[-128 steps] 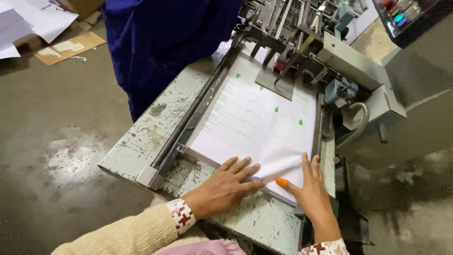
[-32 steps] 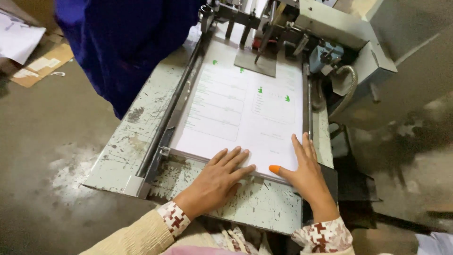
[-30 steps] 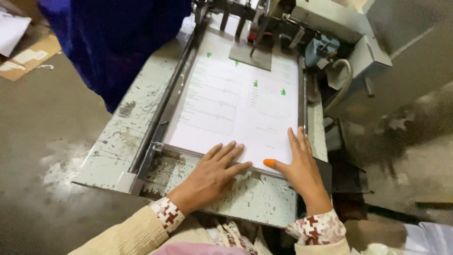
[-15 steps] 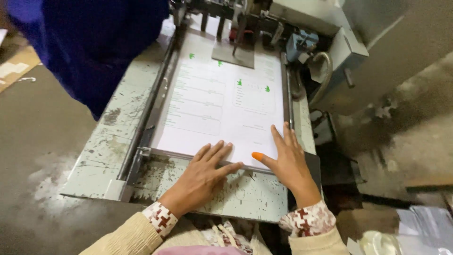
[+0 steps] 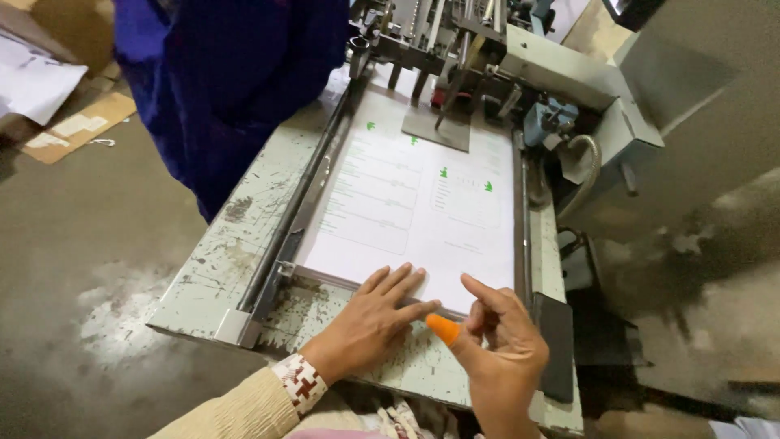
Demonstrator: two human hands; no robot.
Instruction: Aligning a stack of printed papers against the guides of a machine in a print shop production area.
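Feed table: flat metal, pale paint chipped, holds stack of white printed sheets between side rails. Left hand: fingers spread flat, pressing stack's near edge. Right hand: raised above stack corner, loosely curled, holding nothing; orange rubber cot on thumb.

A single head-worn camera looks steeply down and forward, close over the left hand and right hand. Just beyond the fingers lies the white printed paper stack on the worn pale-green metal feed table; farther ahead the grey machine head fills the top edge.
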